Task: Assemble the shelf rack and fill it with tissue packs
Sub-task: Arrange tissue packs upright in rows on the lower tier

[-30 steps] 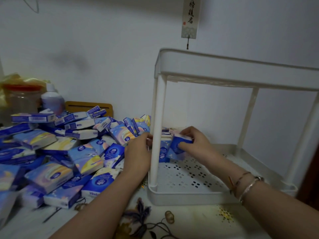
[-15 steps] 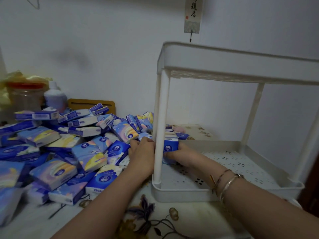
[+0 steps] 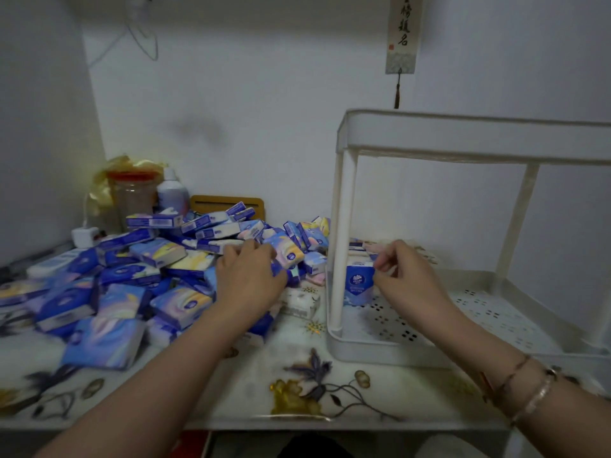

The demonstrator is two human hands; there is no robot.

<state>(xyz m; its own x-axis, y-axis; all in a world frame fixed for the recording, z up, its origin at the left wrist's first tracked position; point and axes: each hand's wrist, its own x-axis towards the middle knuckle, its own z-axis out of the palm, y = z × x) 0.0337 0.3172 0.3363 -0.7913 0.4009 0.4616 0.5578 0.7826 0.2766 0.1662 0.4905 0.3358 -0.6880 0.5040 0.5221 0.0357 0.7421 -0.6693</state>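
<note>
The white two-tier shelf rack (image 3: 390,353) stands on the table at the right, its top tray (image 3: 469,138) held up on posts. One blue tissue pack (image 3: 357,285) stands upright in the lower tray's left back corner, behind the front-left post (image 3: 342,239). My right hand (image 3: 410,279) is inside the rack, fingertips pinching that pack's top right corner. A big pile of blue tissue packs (image 3: 132,279) covers the table's left side. My left hand (image 3: 248,276) rests palm down on the pile's right edge, fingers curled over a blue pack (image 3: 288,276).
A red-lidded jar (image 3: 134,196), a white bottle (image 3: 172,193) and a wooden tray (image 3: 228,204) stand against the wall behind the pile. A white plug (image 3: 84,236) lies at the far left. A scroll (image 3: 401,34) hangs above the rack. The table's front edge is near me.
My left hand has moved left from the rack post onto the pile. My right hand has set the pack upright in the tray corner and drawn back a little to its right.
</note>
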